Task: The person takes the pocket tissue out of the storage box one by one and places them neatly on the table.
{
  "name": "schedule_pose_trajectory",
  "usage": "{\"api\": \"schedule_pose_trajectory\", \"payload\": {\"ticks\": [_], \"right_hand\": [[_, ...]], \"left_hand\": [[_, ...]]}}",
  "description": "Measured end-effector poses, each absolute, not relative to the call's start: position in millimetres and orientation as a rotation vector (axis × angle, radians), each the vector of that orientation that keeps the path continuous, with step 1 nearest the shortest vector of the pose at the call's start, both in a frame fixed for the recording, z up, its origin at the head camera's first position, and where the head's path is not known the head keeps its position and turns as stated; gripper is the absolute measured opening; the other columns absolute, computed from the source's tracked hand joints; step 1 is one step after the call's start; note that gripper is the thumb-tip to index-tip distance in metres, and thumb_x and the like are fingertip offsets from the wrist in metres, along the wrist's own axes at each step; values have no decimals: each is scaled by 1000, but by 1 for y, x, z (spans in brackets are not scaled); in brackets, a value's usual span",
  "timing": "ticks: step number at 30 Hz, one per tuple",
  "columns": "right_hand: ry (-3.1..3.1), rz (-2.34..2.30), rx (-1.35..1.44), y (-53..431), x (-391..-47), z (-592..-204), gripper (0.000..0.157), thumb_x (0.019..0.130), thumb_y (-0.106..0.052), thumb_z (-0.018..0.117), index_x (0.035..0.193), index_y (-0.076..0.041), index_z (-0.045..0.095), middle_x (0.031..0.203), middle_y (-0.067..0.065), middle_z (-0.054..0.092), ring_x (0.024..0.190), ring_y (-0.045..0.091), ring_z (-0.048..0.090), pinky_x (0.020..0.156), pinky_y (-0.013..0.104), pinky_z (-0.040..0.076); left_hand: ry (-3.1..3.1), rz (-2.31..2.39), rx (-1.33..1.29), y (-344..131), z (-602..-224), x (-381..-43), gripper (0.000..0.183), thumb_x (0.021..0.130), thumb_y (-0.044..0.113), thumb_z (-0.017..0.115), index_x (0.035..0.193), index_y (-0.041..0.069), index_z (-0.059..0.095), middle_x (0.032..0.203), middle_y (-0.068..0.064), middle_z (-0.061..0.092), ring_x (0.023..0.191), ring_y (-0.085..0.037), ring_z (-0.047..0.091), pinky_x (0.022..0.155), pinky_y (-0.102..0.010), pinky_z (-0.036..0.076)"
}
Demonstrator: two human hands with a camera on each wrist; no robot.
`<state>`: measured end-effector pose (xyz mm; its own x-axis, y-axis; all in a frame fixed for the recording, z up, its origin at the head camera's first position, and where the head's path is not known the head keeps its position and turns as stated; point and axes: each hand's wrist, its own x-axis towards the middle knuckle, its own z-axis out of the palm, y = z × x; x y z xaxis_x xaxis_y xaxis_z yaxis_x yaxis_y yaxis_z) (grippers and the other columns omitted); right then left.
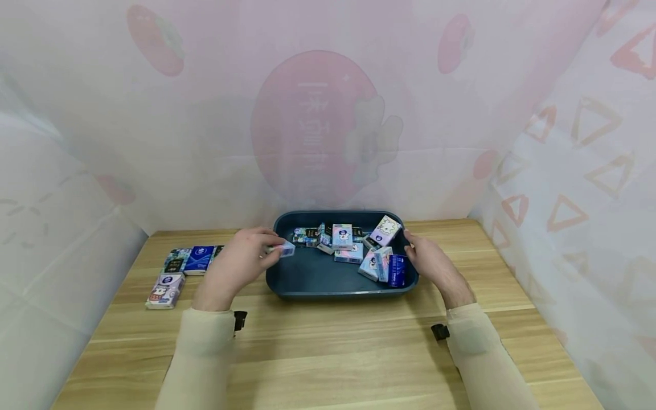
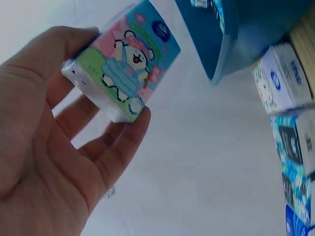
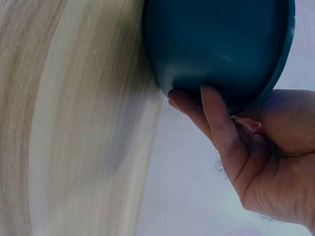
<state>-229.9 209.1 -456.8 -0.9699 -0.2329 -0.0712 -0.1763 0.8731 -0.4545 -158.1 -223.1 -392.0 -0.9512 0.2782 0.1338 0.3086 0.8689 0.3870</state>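
Note:
My left hand (image 1: 237, 262) pinches a small tissue pack (image 2: 130, 66) between thumb and fingertips. A cartoon bear on pink, green and blue covers its face. In the head view the pack hangs over the left rim of a dark blue tray (image 1: 312, 279). At the tray's right end, my right hand (image 1: 435, 265) grips the rim; in the right wrist view its fingers press the outer wall (image 3: 221, 49), the thumb partly hidden. Inside the tray lie several packs, including a lilac pack (image 1: 386, 230), a light blue pack (image 1: 342, 236) and a dark blue pack (image 1: 397, 270).
Left of the tray, more packs lie on the wooden table (image 1: 328, 347): a lilac pack (image 1: 165, 291), a dark floral pack (image 1: 176, 261) and a blue pack (image 1: 199, 259). The left forearm partly covers this group. A printed cloth (image 1: 215, 171) stands behind the table.

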Motion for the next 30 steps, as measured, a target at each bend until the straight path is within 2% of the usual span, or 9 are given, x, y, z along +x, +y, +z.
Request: {"api": "schedule_pose_trajectory", "payload": {"ticks": [6,11,18,24,30], "right_hand": [[2918,-695,-320,209,-230,-457,57,121,-8,57,173,11,45,115,31,79,71,21,63,64,34,50],[2917,-704,-318,209,-230,-457,57,121,-7,57,174,10,45,99,23,75,67,18,59,62,33,48],[2916,-705,-321,209,-230,-457,57,121,-7,57,174,10,44,88,17,69,67,18,58,62,33,48],[2912,-702,-303,209,-231,-458,57,121,-8,57,175,9,44,96,22,74,68,19,61,61,32,48],[2914,-699,-304,209,-230,-458,58,121,-8,57,175,8,44,119,31,79,72,21,64,62,32,49]], "left_hand": [[-2983,-600,-300,-241,-386,-151,28,115,23,77,135,7,88,151,-21,79,133,-46,78,112,-66,66],[-3012,-599,-208,-259,-381,-146,31,115,27,77,136,7,87,152,-26,77,123,-45,82,105,-68,67],[-3046,-571,-105,-285,-383,-142,35,116,28,74,137,3,85,156,-32,72,137,-56,74,112,-75,62],[-3063,-578,-12,-307,-388,-138,35,115,29,73,132,2,86,149,-31,76,129,-56,77,104,-74,63],[-3113,-601,75,-327,-395,-136,37,115,31,72,132,1,85,143,-33,79,125,-55,77,100,-74,63]]}}
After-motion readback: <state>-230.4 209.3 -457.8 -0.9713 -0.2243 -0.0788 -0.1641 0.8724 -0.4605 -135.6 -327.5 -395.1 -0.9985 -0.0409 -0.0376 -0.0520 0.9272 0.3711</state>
